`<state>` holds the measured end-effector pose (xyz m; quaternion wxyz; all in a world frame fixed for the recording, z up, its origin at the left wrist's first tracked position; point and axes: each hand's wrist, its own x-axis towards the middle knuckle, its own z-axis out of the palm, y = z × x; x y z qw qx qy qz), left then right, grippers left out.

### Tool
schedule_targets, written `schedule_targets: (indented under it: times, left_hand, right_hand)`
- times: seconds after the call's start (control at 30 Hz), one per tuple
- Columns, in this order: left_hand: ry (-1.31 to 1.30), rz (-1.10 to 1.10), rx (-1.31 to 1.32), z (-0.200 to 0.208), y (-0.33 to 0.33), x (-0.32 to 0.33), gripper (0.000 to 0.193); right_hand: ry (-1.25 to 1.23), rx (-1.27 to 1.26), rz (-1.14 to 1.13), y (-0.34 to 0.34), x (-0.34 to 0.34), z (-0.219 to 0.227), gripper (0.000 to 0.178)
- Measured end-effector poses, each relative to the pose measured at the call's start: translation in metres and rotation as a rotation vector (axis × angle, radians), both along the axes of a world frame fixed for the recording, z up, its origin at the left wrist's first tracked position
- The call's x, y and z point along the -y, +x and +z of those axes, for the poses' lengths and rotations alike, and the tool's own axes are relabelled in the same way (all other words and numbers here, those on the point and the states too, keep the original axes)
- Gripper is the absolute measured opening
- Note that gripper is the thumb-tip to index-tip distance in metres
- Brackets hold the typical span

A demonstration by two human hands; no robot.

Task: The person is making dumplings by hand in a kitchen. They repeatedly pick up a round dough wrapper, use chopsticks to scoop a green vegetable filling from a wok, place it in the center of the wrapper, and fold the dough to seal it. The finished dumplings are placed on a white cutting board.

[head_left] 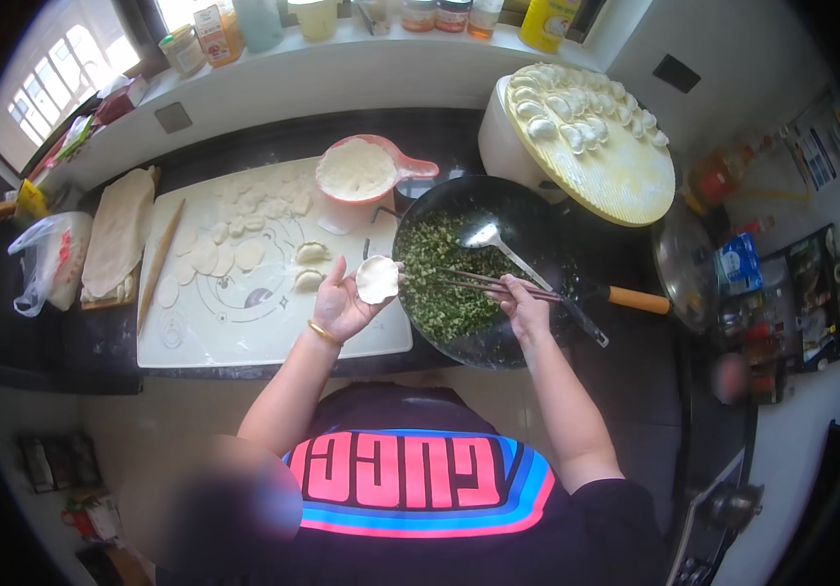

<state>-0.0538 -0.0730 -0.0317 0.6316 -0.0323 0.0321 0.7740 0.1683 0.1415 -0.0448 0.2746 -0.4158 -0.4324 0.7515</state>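
Observation:
On the fingers of my left hand lies a round, flat dumpling wrapper, held above the right edge of the white mat. My right hand grips a pair of dark chopsticks, whose tips reach into the chopped green filling. That filling sits in a black wok with a wooden handle. A metal ladle with a dark grip also rests in the wok. Two folded dumplings are on the mat beside my left hand.
Several loose wrappers and a rolling pin lie on the mat. A red-handled container of flour stands behind. A round tray of finished dumplings sits at back right. At left are a cloth-covered board and a plastic bag.

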Motion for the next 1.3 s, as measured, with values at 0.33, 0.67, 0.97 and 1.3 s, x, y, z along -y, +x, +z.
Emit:
schedule_targets:
  times: [0.33,0.67,0.97,1.3]
  left_hand:
    - [-0.033,0.011,-0.046,0.014,0.003,-0.011,0.065]
    - [-0.237,-0.149,-0.118,0.028,0.017,-0.057,0.066]
    - [-0.204,-0.118,-0.099,0.058,0.028,-0.078,0.070]
    - [-0.261,-0.172,-0.150,0.056,0.029,-0.077,0.066]
  right_hand:
    - [-0.221,-0.147,-0.055,0.006,-0.008,0.004,0.016]
    - [0.173,-0.186,-0.067,0.025,0.006,0.075,0.016]
    - [1.222,-0.041,0.239,0.031,0.056,0.111,0.014]
    - [0.958,-0.088,0.171,0.037,0.055,0.110,0.011]
